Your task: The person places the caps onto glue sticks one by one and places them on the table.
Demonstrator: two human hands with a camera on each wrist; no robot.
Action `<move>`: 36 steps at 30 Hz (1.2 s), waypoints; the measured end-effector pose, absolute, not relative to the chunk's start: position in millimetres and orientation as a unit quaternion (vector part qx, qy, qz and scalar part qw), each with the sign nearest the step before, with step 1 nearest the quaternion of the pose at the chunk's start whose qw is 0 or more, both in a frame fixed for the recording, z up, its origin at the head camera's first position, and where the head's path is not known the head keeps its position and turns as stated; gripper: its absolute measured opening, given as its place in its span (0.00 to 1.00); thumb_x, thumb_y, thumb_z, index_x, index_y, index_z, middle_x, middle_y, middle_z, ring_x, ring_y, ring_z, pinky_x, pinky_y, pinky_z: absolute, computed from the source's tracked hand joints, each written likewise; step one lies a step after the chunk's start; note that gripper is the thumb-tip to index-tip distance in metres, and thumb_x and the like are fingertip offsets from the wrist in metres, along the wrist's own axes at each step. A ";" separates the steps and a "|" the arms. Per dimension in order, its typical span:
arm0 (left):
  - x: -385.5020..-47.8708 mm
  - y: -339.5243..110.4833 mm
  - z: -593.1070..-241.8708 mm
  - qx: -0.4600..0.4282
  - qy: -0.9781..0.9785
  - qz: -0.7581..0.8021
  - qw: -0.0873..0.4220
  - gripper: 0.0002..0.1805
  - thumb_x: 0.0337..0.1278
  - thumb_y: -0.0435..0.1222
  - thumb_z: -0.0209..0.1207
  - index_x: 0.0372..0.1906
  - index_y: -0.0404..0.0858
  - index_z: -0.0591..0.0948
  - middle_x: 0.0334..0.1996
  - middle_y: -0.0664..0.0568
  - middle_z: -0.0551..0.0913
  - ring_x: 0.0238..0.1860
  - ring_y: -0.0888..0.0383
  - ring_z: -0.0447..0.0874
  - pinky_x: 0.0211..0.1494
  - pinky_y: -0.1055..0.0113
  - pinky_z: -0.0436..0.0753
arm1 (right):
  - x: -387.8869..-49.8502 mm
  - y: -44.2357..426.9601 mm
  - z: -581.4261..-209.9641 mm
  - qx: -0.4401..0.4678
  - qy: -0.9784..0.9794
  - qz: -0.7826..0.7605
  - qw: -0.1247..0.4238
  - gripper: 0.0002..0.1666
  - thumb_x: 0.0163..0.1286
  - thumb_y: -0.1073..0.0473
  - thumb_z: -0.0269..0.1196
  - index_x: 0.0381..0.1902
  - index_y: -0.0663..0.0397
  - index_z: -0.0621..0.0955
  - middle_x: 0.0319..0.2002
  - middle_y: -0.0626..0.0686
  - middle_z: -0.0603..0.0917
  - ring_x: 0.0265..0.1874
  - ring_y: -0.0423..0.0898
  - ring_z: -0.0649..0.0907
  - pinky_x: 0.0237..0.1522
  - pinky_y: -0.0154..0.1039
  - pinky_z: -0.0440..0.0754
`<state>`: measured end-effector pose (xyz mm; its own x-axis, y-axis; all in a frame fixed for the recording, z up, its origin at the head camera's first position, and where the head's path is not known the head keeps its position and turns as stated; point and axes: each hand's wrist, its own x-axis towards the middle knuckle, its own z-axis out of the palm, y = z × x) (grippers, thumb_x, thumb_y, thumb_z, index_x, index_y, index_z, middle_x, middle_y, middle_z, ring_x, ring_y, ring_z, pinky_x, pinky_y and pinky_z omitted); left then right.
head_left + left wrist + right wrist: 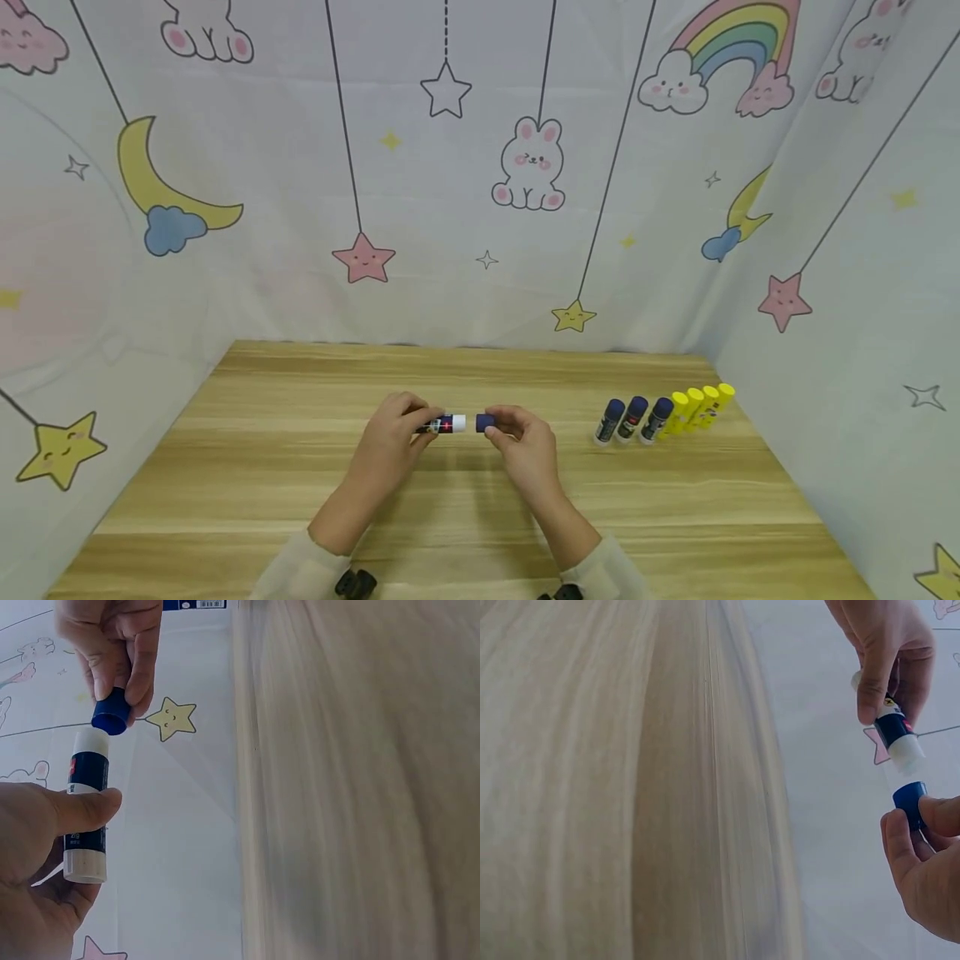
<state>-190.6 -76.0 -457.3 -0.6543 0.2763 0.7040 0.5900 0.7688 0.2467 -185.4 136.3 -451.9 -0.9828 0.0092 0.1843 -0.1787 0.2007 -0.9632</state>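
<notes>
My left hand [391, 433] grips a glue stick [88, 774] with a dark blue label and white ends, held sideways over the table. Between thumb and fingers, my right hand [527, 442] pinches a dark blue cap [485, 423]. The cap's open mouth faces the white tip of the glue stick, and a small gap separates them. In the left wrist view the cap [112, 712] sits just beyond the tip. The right wrist view shows the same gap between the blue cap [910, 804] and the glue stick [897, 735].
To the right on the wooden table [300, 375], several upright glue sticks stand in a slanting row: dark-capped ones [633, 418] nearer, yellow ones [694, 407] behind them. A printed cloth wall [450, 183] rises along the table's back and sides.
</notes>
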 end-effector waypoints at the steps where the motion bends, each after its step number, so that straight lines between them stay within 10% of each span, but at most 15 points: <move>1: -190.2 -75.5 -457.4 -0.246 -0.879 -0.236 0.334 0.21 0.36 0.28 0.81 0.42 0.41 0.91 0.37 0.56 0.80 0.40 0.57 0.78 0.39 0.64 0.83 | -185.3 135.8 -452.1 0.055 -0.769 0.632 0.075 0.12 0.68 0.70 0.66 0.49 0.59 0.86 0.48 0.58 0.88 0.48 0.51 0.87 0.48 0.34 0.86; 36: -186.3 -66.7 -459.3 -0.260 -0.880 -0.222 0.330 0.19 0.37 0.28 0.80 0.41 0.40 0.91 0.38 0.54 0.82 0.41 0.56 0.80 0.42 0.64 0.84 | -182.3 125.9 -458.2 0.074 -0.767 0.634 0.066 0.13 0.68 0.69 0.68 0.50 0.60 0.85 0.47 0.55 0.88 0.48 0.50 0.87 0.48 0.35 0.86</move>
